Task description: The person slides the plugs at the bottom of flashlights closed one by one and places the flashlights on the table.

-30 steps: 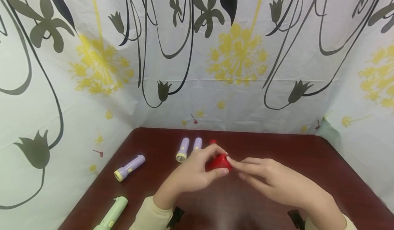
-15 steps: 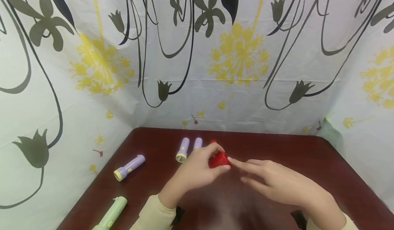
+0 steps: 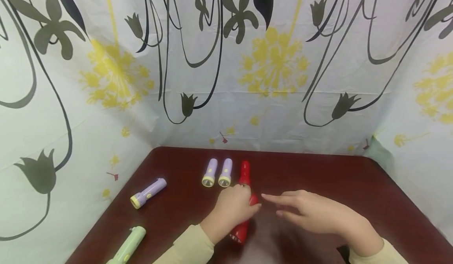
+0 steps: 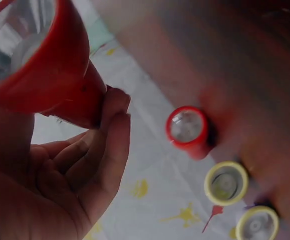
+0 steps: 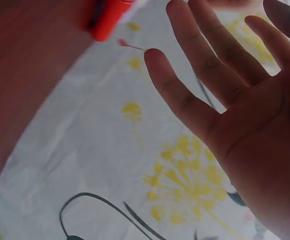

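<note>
In the head view my left hand [image 3: 231,204] grips a red flashlight [image 3: 242,231], whose lens end points toward me. The left wrist view shows its wide head [image 4: 65,70] close up, with the fingers [image 4: 112,155] curled at the narrower body. Beyond that hand, a second red flashlight [image 3: 245,171] lies on the table. My right hand [image 3: 315,215] hovers to the right of the gripped flashlight, fingers extended, touching nothing. In the right wrist view its palm faces the camera, with the fingers spread.
Two purple flashlights [image 3: 210,172] with yellow rims lie side by side, left of the far red one. A third purple flashlight [image 3: 148,193] and a green flashlight [image 3: 128,245] rest along the left side of the dark red table [image 3: 311,167]. Flower-patterned cloth [image 3: 283,122] surrounds it.
My left hand has turned the red flashlight, bringing its lens end nearer me and uncovering the second red flashlight. The right fingertips, earlier at the red flashlight, are now apart from it.
</note>
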The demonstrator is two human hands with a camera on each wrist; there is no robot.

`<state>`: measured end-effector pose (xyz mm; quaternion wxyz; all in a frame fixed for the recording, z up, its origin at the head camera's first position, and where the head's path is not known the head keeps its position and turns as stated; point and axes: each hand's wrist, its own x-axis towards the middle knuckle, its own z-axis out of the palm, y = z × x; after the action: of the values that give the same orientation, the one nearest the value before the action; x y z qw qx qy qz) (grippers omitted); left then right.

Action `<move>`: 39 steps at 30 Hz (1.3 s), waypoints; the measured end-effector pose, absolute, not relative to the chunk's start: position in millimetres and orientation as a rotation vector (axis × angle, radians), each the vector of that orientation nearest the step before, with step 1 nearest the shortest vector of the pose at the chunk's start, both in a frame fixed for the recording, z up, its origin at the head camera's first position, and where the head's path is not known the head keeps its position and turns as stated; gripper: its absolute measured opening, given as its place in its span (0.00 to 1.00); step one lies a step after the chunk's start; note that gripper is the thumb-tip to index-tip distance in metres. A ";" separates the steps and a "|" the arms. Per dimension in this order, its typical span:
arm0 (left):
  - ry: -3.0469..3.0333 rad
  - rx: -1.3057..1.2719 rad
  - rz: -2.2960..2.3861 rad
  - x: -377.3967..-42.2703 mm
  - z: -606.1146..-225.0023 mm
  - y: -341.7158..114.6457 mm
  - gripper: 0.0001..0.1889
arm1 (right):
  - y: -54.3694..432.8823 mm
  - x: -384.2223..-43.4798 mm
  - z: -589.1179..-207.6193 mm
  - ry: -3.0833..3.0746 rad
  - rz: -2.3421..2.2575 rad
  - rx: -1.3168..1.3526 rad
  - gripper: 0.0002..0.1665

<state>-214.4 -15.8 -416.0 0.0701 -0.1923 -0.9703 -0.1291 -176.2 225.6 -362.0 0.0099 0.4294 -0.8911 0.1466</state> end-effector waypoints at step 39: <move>-2.790 -0.838 0.342 -141.2 -420.4 -23.1 0.13 | 234.8 -189.7 -392.9 -2.854 0.512 1.373 0.25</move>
<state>-141.2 -23.1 -420.4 0.1039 -0.2840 -0.9461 0.1159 -189.7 234.8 -392.9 -0.0334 0.4278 -0.8891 0.1596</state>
